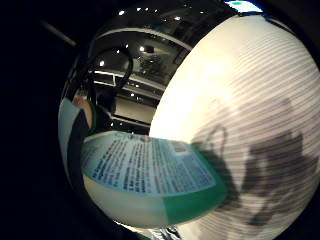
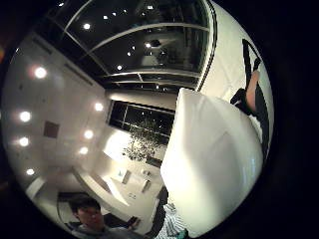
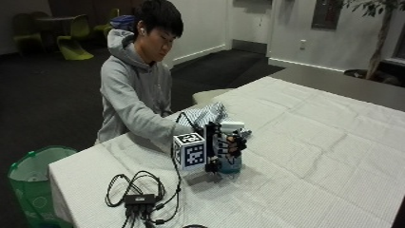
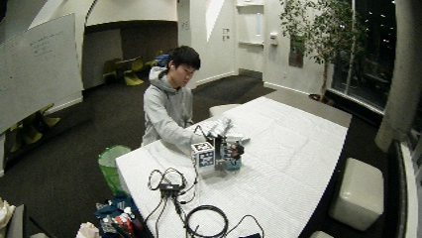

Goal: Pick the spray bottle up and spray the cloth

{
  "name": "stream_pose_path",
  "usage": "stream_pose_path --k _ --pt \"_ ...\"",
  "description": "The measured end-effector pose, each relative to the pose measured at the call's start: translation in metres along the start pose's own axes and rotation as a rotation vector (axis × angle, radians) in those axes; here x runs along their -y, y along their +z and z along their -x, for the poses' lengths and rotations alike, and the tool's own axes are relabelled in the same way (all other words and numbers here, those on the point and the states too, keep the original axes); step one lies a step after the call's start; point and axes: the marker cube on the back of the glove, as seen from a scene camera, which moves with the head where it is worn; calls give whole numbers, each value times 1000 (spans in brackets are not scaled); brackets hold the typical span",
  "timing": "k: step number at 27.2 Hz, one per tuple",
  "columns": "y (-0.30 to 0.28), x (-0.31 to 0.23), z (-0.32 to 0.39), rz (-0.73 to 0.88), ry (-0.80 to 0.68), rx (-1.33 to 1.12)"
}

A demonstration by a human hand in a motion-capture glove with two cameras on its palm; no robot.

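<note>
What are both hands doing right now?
Right hand: fingers curled round the spray bottle, which stands on the table.
Left hand: cannot be told, hidden.

A big white bottle filled much of the view, close up against the palm. Past it rose a dark ceiling dotted with small lights, and a pale wall with round lamps. A person's head showed beside a scrap of striped cloth.
</note>
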Motion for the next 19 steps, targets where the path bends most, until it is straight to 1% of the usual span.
stream_pose_path --k 7,11,14,19 --pt "9 4 3 36 -16 -1" --pt "15 7 7 107 -10 -31" --pt "24 5 18 256 -41 -110" --pt "46 -11 54 594 -148 -315"
